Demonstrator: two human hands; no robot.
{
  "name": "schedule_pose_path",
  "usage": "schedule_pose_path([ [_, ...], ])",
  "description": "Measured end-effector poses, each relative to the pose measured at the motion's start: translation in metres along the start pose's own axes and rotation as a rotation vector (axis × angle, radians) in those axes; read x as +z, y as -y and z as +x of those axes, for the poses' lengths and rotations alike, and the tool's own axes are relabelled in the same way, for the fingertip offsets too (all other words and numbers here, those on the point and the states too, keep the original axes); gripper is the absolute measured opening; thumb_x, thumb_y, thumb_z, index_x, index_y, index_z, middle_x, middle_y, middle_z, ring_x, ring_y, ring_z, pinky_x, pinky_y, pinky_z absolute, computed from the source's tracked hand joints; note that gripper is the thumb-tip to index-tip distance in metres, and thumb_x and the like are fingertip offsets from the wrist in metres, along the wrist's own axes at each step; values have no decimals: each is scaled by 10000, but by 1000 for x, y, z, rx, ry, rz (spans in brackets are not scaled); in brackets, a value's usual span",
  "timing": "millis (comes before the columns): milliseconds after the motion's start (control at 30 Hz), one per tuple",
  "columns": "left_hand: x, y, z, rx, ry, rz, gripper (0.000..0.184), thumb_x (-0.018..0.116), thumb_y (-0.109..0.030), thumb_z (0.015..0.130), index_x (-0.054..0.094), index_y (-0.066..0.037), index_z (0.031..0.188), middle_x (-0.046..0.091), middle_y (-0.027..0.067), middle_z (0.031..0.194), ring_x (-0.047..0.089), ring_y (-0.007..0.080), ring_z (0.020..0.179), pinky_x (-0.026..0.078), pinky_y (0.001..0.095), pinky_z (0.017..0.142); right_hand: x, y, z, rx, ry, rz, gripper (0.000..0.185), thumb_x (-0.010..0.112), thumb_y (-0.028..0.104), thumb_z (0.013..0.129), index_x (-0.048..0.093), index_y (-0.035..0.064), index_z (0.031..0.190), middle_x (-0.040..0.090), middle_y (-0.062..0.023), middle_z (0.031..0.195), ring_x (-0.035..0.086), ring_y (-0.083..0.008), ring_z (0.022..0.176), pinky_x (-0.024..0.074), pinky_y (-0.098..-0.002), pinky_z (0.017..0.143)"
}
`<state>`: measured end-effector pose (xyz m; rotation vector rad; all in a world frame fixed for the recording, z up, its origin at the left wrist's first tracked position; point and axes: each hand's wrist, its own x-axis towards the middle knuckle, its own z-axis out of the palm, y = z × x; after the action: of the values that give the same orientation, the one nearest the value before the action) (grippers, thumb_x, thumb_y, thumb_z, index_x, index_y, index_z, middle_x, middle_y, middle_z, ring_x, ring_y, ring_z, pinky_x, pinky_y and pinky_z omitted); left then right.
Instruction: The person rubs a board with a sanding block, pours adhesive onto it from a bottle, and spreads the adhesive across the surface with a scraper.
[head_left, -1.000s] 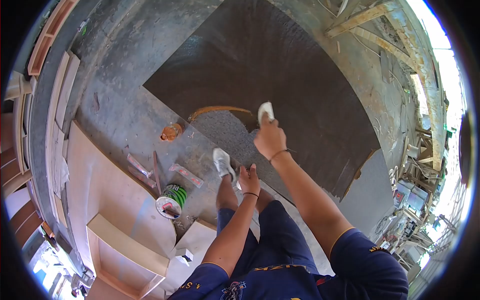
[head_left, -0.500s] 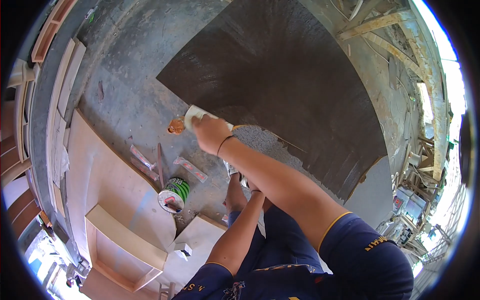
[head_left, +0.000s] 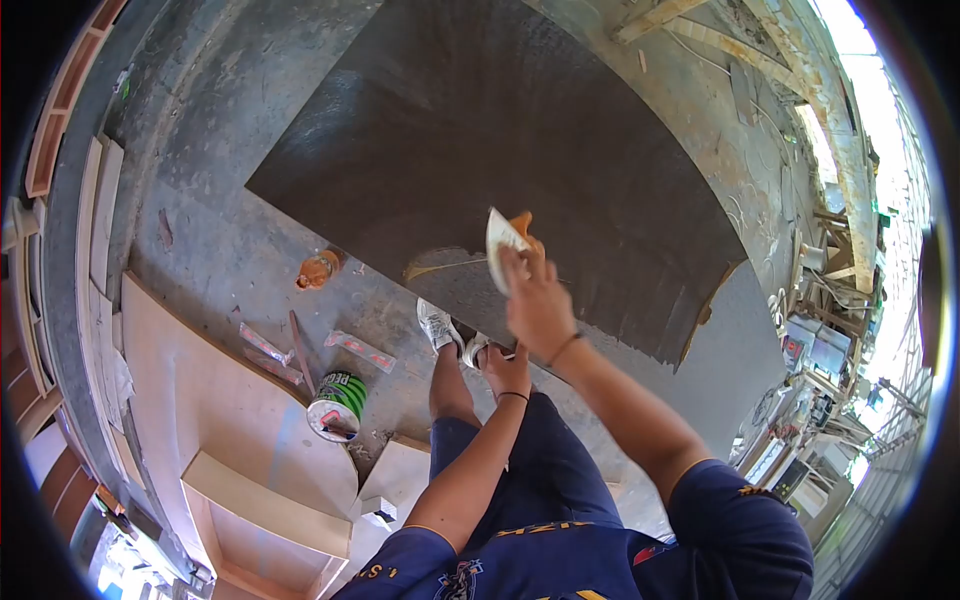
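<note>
My right hand [head_left: 543, 318] is closed round a white flat spreader [head_left: 500, 245], tilted over the large sheet. Amber glue [head_left: 522, 224] clings beside the blade. Dark brown glue covers most of the large sheet [head_left: 480, 140], with a bare grey strip along the near edge. A thin amber line of glue [head_left: 440, 267] lies near that edge. My left hand [head_left: 507, 372] is low in front of my legs, by my white shoes [head_left: 437, 325]; its fingers are mostly hidden, so I cannot make out what it touches.
An amber container [head_left: 318, 270] lies on the concrete floor left of the sheet. Nearer stand a green and black can [head_left: 338, 405] and plastic packets [head_left: 360, 351]. A curved plywood panel [head_left: 220, 370] and a wooden frame [head_left: 265, 505] are at left. Timber and clutter line the right.
My right hand has moved right with the spreader, from the sheet's left edge to over its near middle. The view has shifted, so my left hand and shoes show more.
</note>
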<state>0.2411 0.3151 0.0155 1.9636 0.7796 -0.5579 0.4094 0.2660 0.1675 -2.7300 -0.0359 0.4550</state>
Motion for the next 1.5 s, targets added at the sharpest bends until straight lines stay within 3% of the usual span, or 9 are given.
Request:
schedule_pose_path([
  [133, 9, 4, -2, 454, -80, 95, 196, 637, -157, 794, 591, 25, 852, 602, 174, 848, 597, 361, 795, 472, 468, 688, 66, 17, -23, -42, 43, -133, 546, 563, 96, 759, 465, 108, 1296, 522, -145, 1163, 546, -312, 1025, 531, -437, 714],
  [367, 5, 16, 9, -214, 238, -552, 378, 689, -252, 829, 590, 112, 810, 574, 210, 826, 640, 294, 642, 561, 399, 505, 2, -47, -14, 223, -7, 58, 553, 528, 87, 782, 412, 28, 1319, 572, -179, 1082, 605, -341, 967, 535, -433, 747],
  [500, 10, 31, 14, -132, 244, -560, 446, 712, -282, 820, 574, 140, 782, 552, 240, 799, 615, 258, 505, 552, 294, 405, 28, -47, -4, 349, 43, -15, 584, 549, 83, 753, 407, 11, 1315, 581, -209, 1062, 632, -371, 873, 527, -451, 741],
  [800, 44, 88, 15, 551, 74, 128, 534, 469, -469, 927, 639, 37, 928, 636, 200, 1007, 459, 332, 1198, 309, 460, 1007, 72, 67, 39, -67, 82, -31, 522, 553, 112, 756, 452, -4, 1255, 602, -209, 997, 654, -338, 816, 547, -409, 613],
  [1100, -37, -30, 5, -367, 533, -201, 586, 503, -545, 900, 599, 31, 857, 659, 180, 888, 626, 309, 923, 461, 430, 851, 78, 119, 8, -341, 414, 132, 488, 541, 116, 783, 476, 8, 1255, 616, -231, 989, 660, -340, 754, 540, -434, 610],
  [1200, -5, 11, 5, -251, 348, -343, 548, 557, -517, 886, 586, 28, 831, 649, 147, 738, 625, 240, 637, 504, 375, 619, 45, 101, -12, -300, 379, 339, 540, 536, 110, 784, 451, 45, 1313, 608, -213, 1083, 652, -362, 773, 534, -446, 647],
  [1300, 20, 42, 6, 785, -273, 377, 464, 597, -435, 887, 573, 22, 812, 639, 111, 659, 576, 160, 501, 480, 310, 483, -19, 38, -35, -179, 236, 446, 553, 505, 79, 786, 439, 69, 1335, 583, -208, 1173, 639, -386, 841, 533, -431, 718],
  [1367, 8, 2, -17, -240, 173, -514, 391, 624, -357, 883, 563, 22, 805, 642, 110, 678, 605, 185, 564, 500, 317, 557, -71, -5, -43, -67, 171, 428, 592, 515, 62, 751, 415, 69, 1335, 564, -165, 1233, 599, -371, 1004, 517, -459, 785],
  [1500, 27, -16, -61, -186, 104, -298, 352, 650, -308, 862, 551, 23, 796, 634, 126, 669, 620, 218, 593, 503, 347, 611, -42, -94, -69, 71, -12, 113, 582, 521, 51, 753, 418, 74, 1325, 540, -155, 1223, 564, -367, 1044, 519, -452, 789],
])
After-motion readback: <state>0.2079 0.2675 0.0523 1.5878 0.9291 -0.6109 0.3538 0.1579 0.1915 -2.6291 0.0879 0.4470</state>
